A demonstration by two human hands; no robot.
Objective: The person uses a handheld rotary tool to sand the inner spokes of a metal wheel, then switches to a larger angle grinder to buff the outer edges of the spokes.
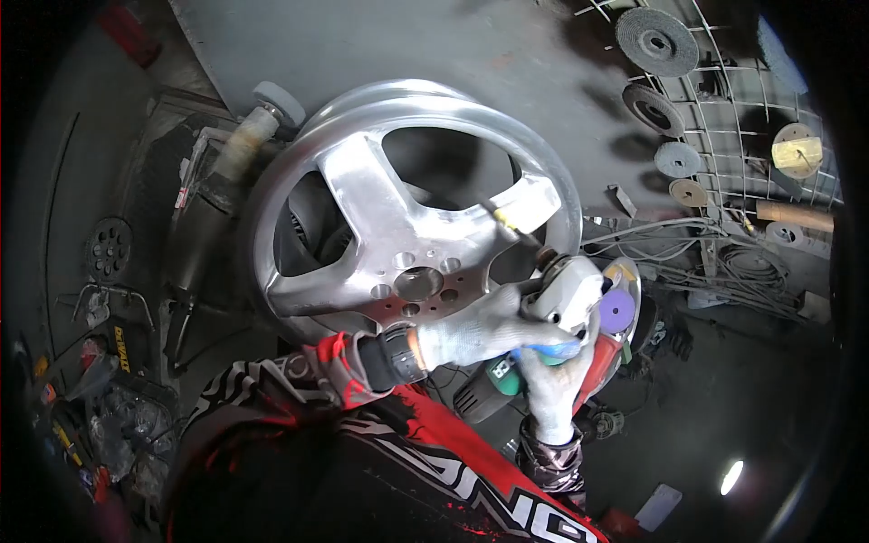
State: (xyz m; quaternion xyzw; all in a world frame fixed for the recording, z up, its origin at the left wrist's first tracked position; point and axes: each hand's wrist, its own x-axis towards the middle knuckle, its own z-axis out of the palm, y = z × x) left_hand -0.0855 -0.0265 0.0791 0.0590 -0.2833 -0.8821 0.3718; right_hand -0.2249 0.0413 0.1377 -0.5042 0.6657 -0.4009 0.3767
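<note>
A bare-metal alloy wheel [398,226] with broad spokes stands upright in front of me. My left hand [484,328], in a grey glove, wraps the white head of a power grinder [572,291] at the wheel's lower right rim. My right hand [552,389], also gloved, grips the tool's green body [501,376] from below. A purple disc [617,312] shows on the tool's right side. A thin shaft with a yellowish tip [507,222] reaches from the tool onto a spoke. My red and black sleeve [362,425] fills the lower frame.
A wire rack [769,100] on the grey wall at upper right carries several grinding discs [656,41]. Cables [724,262] hang below it. Another small power tool [605,423] lies on the floor. Tools and clutter [100,398] crowd the left side.
</note>
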